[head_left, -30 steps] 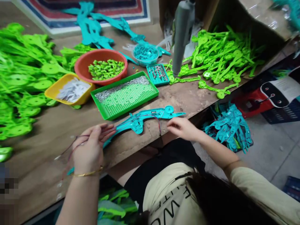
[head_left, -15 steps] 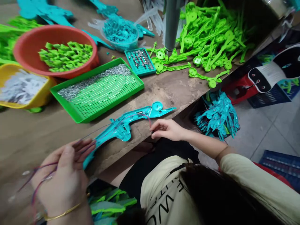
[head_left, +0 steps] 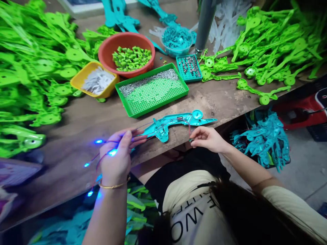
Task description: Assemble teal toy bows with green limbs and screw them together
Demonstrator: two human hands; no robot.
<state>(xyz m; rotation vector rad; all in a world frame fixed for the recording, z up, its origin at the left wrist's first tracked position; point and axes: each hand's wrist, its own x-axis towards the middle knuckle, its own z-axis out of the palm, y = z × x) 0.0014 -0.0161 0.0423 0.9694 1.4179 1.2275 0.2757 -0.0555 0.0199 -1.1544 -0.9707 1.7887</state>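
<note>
A turquoise plastic shell half (head_left: 162, 132), shaped like a long toy gun part, lies with its inner side up near the table's front edge. Thin red and dark wires run along it. My left hand (head_left: 116, 158), palm up, holds the wires between thumb and fingers at the shell's left end. Several small LEDs (head_left: 99, 141) glow blue on the wire ends over and beside this hand. My right hand (head_left: 211, 139) pinches a small dark part (head_left: 190, 140) at the end of a red wire (head_left: 189, 127), just in front of the shell. The part's exact kind is unclear.
Behind the shell stand a green tray (head_left: 153, 110) of small metal pieces, a teal tray (head_left: 190, 80), a red bowl (head_left: 103, 51) and a yellow container (head_left: 76, 82). Green plastic parts (head_left: 276, 44) are heaped at both sides. A screwdriver-like tool (head_left: 205, 25) hangs overhead.
The LEDs have lit up blue; they were unlit before. The view has swung left, showing more green parts. Both hands keep their holds.
</note>
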